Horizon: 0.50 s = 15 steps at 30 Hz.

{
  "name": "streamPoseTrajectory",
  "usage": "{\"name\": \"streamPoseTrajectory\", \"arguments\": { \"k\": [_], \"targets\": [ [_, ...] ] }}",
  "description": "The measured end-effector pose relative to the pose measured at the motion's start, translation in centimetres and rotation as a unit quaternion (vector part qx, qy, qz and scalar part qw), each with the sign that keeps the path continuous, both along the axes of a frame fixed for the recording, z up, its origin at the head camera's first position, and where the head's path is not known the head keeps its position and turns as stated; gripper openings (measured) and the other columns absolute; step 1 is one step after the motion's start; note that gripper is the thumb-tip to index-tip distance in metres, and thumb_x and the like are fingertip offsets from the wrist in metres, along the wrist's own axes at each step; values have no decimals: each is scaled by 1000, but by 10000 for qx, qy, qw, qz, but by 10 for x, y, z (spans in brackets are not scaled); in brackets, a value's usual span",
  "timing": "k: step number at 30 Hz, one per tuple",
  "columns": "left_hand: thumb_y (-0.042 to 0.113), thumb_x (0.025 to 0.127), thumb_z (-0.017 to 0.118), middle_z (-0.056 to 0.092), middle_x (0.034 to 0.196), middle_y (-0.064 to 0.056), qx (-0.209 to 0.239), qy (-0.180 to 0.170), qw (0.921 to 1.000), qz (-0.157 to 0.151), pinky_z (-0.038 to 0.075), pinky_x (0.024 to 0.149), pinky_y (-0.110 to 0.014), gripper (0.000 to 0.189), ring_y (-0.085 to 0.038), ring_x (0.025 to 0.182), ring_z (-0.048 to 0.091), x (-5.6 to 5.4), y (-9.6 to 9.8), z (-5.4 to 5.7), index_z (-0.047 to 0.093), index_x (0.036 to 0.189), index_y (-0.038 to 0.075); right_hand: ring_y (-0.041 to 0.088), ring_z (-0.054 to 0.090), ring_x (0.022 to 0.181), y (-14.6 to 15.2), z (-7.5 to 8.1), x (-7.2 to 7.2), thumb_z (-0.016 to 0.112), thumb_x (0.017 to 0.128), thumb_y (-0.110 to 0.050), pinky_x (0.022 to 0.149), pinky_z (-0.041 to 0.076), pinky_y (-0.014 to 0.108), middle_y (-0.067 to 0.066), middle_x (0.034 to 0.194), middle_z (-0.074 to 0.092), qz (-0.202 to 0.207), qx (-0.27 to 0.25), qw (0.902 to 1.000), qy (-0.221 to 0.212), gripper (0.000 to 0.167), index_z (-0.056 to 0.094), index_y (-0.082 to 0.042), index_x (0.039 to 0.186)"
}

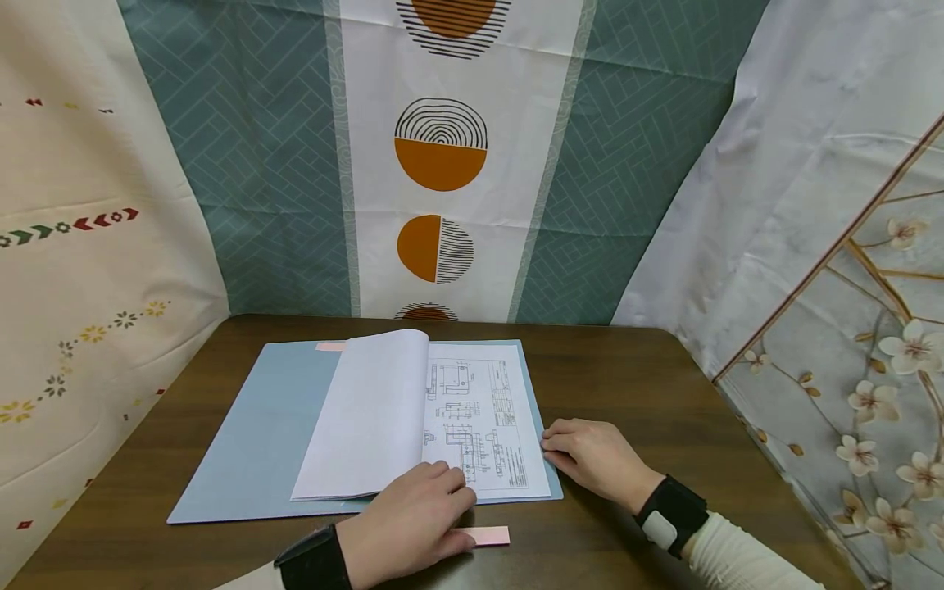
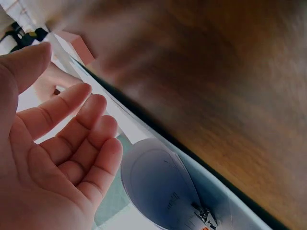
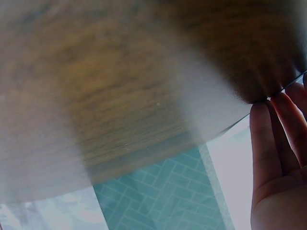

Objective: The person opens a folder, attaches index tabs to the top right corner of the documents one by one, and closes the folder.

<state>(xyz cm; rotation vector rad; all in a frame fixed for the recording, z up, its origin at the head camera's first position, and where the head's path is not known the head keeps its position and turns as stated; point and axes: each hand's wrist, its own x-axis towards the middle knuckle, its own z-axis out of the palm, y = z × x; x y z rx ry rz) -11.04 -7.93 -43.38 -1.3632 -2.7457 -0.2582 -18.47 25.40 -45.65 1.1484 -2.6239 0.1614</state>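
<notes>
A blue folder (image 1: 243, 442) lies spread on the table, holding a stack of white sheets. Its turned-over page (image 1: 372, 410) bulges up at the left, while a sheet of technical drawings (image 1: 479, 418) shows on the right. My left hand (image 1: 413, 520) hovers at the folder's front edge with loosely bent fingers (image 2: 103, 163) and nothing in them. By its thumb is a small pink block (image 1: 490, 536), partly hidden in the head view. At the folder's right edge, my right hand (image 1: 601, 459) touches the border with its fingertips (image 3: 261, 112).
A pink strip (image 1: 330, 346) shows at the folder's far edge. The left wrist view has a metal clip (image 2: 205, 215) near the curved page. Patterned cloth (image 1: 288, 164) hangs behind the brown table (image 1: 612, 369) and on both sides.
</notes>
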Motion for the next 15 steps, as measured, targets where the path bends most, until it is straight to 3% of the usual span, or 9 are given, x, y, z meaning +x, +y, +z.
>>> {"name": "streamPoseTrajectory", "arguments": {
  "k": [5,15],
  "targets": [
    [55,98,82,57,93,15,-122,2,9998,-179,44,80,-23,33,-5,87,46,2,0,-1,77,109,25,13,75,96,0,0,0,91,93,-14,85,65,37,-3,109,78,-22,6,10000,-44,17,88,-12,109],
    [55,94,86,52,89,16,-346,-34,9994,-39,42,77,-24,32,-5,86,45,3,3,-3,73,100,27,12,75,94,0,-1,-1,93,91,-14,85,65,36,-4,108,78,2,-59,10000,17,18,88,-12,109]
  ]
}}
